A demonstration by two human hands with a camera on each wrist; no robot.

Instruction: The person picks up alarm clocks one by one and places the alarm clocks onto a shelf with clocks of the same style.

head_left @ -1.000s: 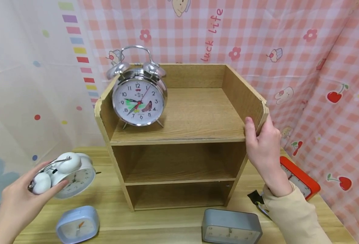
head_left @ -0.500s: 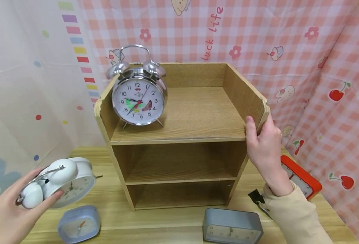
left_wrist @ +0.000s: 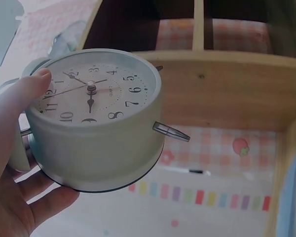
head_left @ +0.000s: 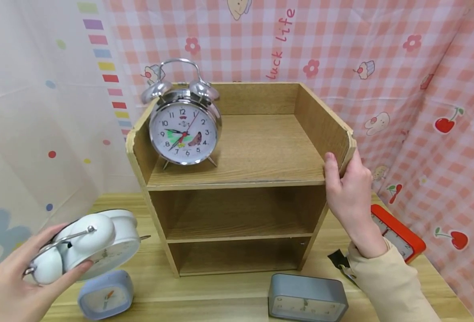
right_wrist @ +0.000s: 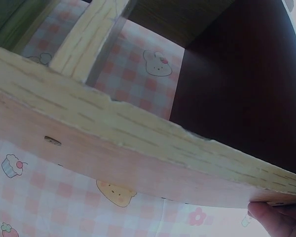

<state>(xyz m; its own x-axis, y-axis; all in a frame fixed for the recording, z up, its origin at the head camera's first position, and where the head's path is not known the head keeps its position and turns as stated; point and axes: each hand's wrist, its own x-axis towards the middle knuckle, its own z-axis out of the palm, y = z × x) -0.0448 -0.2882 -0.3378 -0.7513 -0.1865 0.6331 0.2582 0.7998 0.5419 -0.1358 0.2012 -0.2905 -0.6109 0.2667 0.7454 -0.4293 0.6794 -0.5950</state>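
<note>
In the head view my left hand (head_left: 23,277) holds a white twin-bell alarm clock (head_left: 120,250) at lower left, its bells toward my palm and its face tipped downward. My thumb lies on the front rim, while the left wrist view has my fingers under the clock's back (left_wrist: 96,153). My right hand (head_left: 347,192) grips the front edge of the right side panel of a small wooden shelf (head_left: 261,147), thumb inside. Fingertips (right_wrist: 276,217) show at that panel's edge in the right wrist view. A silver twin-bell alarm clock (head_left: 184,134) stands upright on the shelf's top board, at left.
Below the white clock sits a small blue clock (head_left: 106,295) on the wooden table (head_left: 205,299). A grey rectangular clock (head_left: 307,297) lies in front of the shelf. Behind my right forearm are a red clock (head_left: 402,237) and a dark strap (head_left: 337,259). Patterned curtains hang behind.
My left hand with the white clock first dips down and left, then shifts back right, overlapping the blue clock's top. The clock's face tips further down. My right hand stays on the panel.
</note>
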